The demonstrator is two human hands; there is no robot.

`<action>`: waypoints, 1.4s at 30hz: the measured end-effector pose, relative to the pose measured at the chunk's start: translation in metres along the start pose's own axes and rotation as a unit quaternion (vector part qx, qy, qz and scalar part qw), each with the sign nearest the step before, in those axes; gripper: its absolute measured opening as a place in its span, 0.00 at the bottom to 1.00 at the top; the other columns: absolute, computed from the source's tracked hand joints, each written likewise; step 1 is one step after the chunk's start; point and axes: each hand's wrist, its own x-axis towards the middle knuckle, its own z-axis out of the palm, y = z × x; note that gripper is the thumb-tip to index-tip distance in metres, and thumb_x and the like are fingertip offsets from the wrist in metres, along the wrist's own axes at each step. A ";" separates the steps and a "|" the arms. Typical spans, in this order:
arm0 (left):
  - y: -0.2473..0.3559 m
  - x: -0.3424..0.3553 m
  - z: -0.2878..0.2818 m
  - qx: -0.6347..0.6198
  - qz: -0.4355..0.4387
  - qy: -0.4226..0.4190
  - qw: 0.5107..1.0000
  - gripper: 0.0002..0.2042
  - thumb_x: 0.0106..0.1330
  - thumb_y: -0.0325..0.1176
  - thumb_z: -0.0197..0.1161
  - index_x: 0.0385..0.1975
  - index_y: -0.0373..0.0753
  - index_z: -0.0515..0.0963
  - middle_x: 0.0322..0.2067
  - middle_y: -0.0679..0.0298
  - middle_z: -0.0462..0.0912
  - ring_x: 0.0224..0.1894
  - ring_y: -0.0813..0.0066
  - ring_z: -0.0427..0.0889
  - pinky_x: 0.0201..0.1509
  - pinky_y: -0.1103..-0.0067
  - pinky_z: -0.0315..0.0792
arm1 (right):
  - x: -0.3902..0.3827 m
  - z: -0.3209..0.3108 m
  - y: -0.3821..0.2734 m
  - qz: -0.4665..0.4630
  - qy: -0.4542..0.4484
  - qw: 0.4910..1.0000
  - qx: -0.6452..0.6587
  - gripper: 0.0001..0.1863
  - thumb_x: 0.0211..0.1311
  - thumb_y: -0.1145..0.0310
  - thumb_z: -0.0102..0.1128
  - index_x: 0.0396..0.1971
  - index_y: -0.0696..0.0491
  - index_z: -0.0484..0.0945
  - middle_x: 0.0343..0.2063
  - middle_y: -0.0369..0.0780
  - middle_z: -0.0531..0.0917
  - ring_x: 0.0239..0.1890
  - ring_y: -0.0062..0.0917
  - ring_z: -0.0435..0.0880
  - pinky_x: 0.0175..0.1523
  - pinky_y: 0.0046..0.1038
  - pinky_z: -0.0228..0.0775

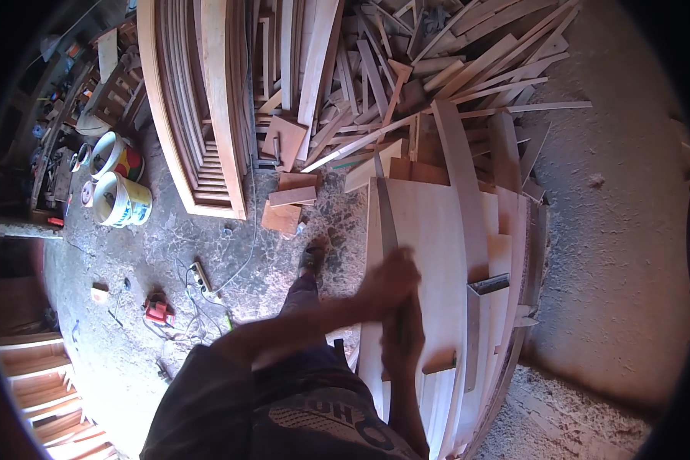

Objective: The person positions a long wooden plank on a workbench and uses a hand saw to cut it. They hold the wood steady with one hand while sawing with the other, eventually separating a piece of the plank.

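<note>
A long grey metal blade [387,207], tapering to a narrow far end, points away from me over a pale wooden board [437,230]. Its exact kind is unclear. My left hand [391,280] is closed around the blade's near part, slightly blurred. Closer to my body, my right hand [402,341] is closed on the near end of the same tool, though its fingers partly hide what they grip. Both hands are above the left part of the stacked boards. To their right, a narrow plank [468,192] runs lengthwise, with a dark-edged rectangular piece [489,284] beside it.
A heap of offcuts [437,61] lies beyond the boards. Wooden frames [222,138] stand at the far left, near two buckets [123,201]. A power strip [200,277], cables and a red tool [159,310] lie on the floor. A wall [606,253] rises at right.
</note>
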 end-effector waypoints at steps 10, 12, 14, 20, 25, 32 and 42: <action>-0.127 0.085 -0.014 -0.044 0.004 0.058 0.997 0.17 0.37 0.32 0.69 0.29 0.40 0.70 0.37 0.55 0.70 0.43 0.52 0.70 0.46 0.64 0.69 | 0.150 0.056 0.022 -0.012 0.019 0.998 0.063 0.29 0.69 0.66 0.57 0.66 0.60 0.64 0.58 0.48 0.78 0.44 0.25 0.83 0.46 0.26 0.74; -0.121 0.077 -0.027 -0.029 0.022 0.071 0.997 0.18 0.37 0.32 0.69 0.28 0.40 0.69 0.37 0.55 0.70 0.44 0.52 0.71 0.47 0.64 0.70 | 0.131 0.057 0.030 -0.086 0.040 0.996 -0.002 0.29 0.69 0.67 0.57 0.67 0.60 0.63 0.57 0.46 0.78 0.40 0.23 0.83 0.41 0.24 0.75; -0.057 0.021 -0.002 0.010 0.016 0.056 0.998 0.18 0.40 0.31 0.68 0.34 0.41 0.73 0.39 0.57 0.75 0.53 0.51 0.73 0.59 0.66 0.70 | 0.052 0.027 0.009 0.004 -0.002 1.000 0.027 0.29 0.69 0.71 0.55 0.67 0.62 0.61 0.58 0.47 0.77 0.49 0.25 0.80 0.49 0.26 0.73; 0.043 -0.016 -0.022 -0.055 -0.023 -0.023 0.998 0.10 0.47 0.30 0.65 0.29 0.40 0.74 0.38 0.56 0.75 0.59 0.52 0.71 0.67 0.63 0.67 | -0.046 -0.015 -0.034 0.058 -0.023 0.998 0.013 0.29 0.67 0.78 0.53 0.67 0.66 0.59 0.58 0.51 0.75 0.62 0.33 0.75 0.64 0.32 0.66; -0.134 0.079 -0.012 -0.045 -0.016 0.010 0.999 0.16 0.42 0.31 0.65 0.33 0.40 0.72 0.38 0.57 0.72 0.47 0.52 0.72 0.51 0.63 0.70 | 0.144 0.061 0.027 0.038 0.009 0.996 0.076 0.27 0.71 0.68 0.55 0.67 0.55 0.64 0.43 0.43 0.82 0.22 0.15 0.74 0.24 0.20 0.66; 0.042 -0.015 -0.007 -0.060 -0.039 -0.012 0.997 0.09 0.45 0.29 0.64 0.28 0.43 0.75 0.35 0.62 0.77 0.56 0.55 0.74 0.62 0.65 0.71 | -0.070 -0.033 -0.019 0.112 -0.042 0.992 -0.040 0.33 0.63 0.73 0.61 0.66 0.63 0.60 0.55 0.53 0.78 0.57 0.37 0.80 0.56 0.31 0.74; -0.132 0.080 -0.022 -0.032 -0.003 0.016 0.999 0.17 0.43 0.32 0.67 0.36 0.42 0.73 0.38 0.57 0.74 0.50 0.49 0.73 0.51 0.65 0.71 | 0.132 0.060 0.035 0.037 0.008 0.997 0.069 0.29 0.69 0.70 0.57 0.67 0.57 0.63 0.47 0.41 0.81 0.19 0.11 0.69 0.23 0.20 0.64</action>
